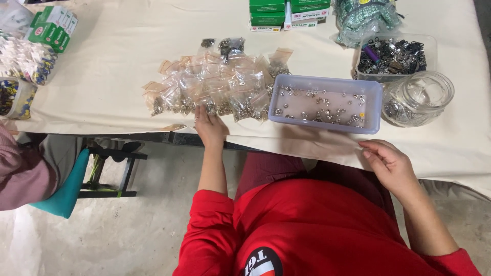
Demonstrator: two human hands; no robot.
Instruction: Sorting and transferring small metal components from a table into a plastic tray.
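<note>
Left hand on the bag pile, right hand idle at the surface's near edge.

Your left hand (209,125) lies flat, fingers spread, on the near edge of the heap of small clear zip bags (215,84) of metal snap parts, gripping nothing; press one bag by its corner and slide it free so the pile stays put. Your right hand (388,162) hovers over the draped cloth (128,66), fingers loosely curled, and I cannot tell whether the thumb and forefinger pinch anything. The lilac plastic tray (326,128) with loose snaps sits between the hands, so keep lifts low and straight over it. What each bag holds is too small to make out. The glass jar (418,97), the clear tub of dark fittings (394,56) and the green boxes (51,28) are partly cut off or glared.
</note>
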